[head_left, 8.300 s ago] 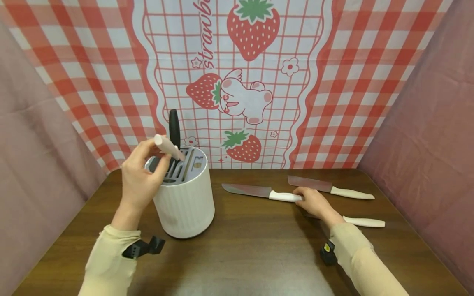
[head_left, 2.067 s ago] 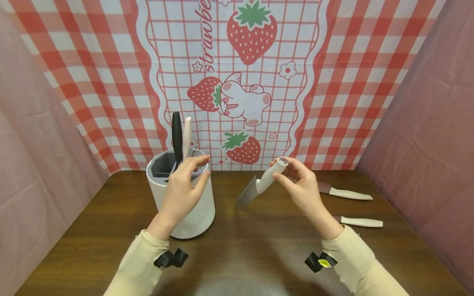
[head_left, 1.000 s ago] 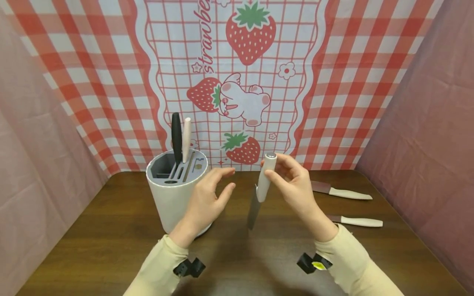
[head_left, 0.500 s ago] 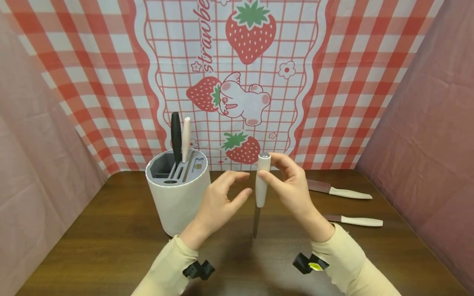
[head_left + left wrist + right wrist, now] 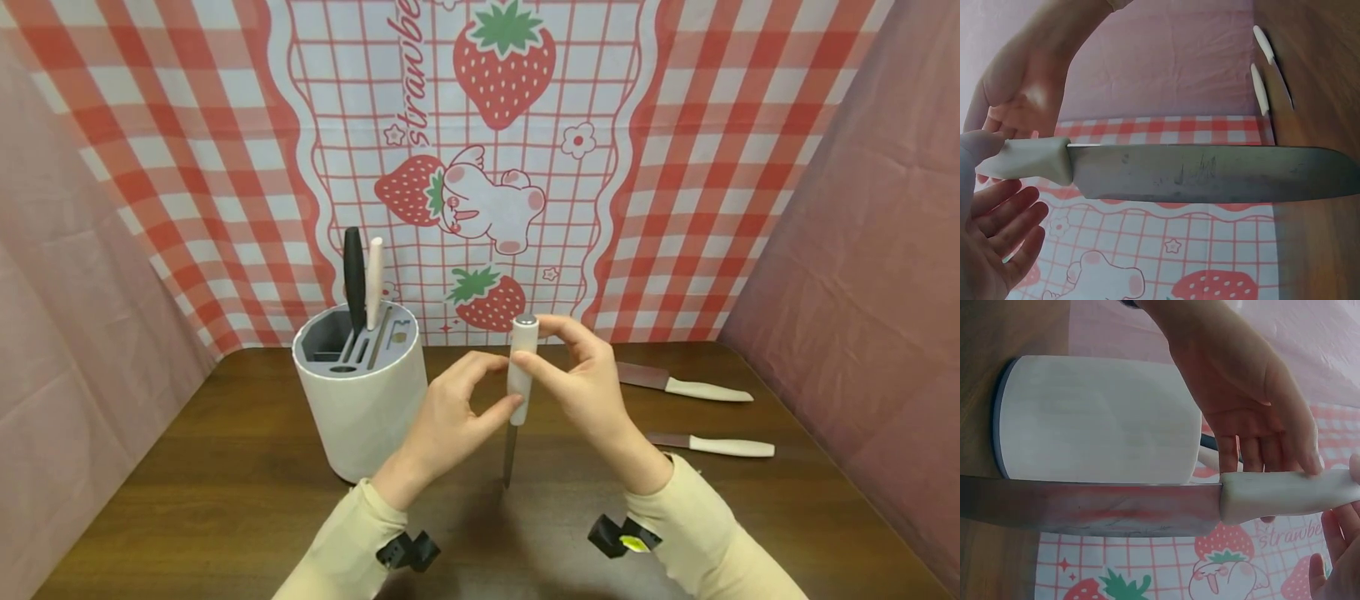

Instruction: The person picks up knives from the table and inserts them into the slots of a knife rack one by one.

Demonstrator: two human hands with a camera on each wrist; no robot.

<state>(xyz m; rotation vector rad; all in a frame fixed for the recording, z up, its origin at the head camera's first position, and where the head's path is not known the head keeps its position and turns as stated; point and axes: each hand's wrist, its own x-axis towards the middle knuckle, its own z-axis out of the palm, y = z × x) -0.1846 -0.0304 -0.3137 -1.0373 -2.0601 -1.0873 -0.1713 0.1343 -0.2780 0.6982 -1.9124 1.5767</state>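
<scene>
A kitchen knife (image 5: 518,392) with a white handle and broad steel blade hangs upright, tip down, above the table in the head view. My right hand (image 5: 592,392) pinches the upper part of its handle between thumb and fingers. Lower on the same handle, the thumb and fingers of my left hand (image 5: 457,412) close in from the left and touch it. In both wrist views the blade (image 5: 1210,174) shows broadside. Left of the hands stands a white round knife block (image 5: 360,417) with a grey slotted top.
A black-handled tool (image 5: 354,279) and a white-handled one (image 5: 374,283) stand in the block. Two more white-handled knives lie at right, a cleaver-like knife (image 5: 705,390) behind and a smaller knife (image 5: 731,447) in front. A strawberry-print cloth (image 5: 480,167) hangs behind the table.
My right hand has picked the knife up from the table, turned it upright and moved left. My left hand has left the white handle standing in the block and come to this knife's handle.
</scene>
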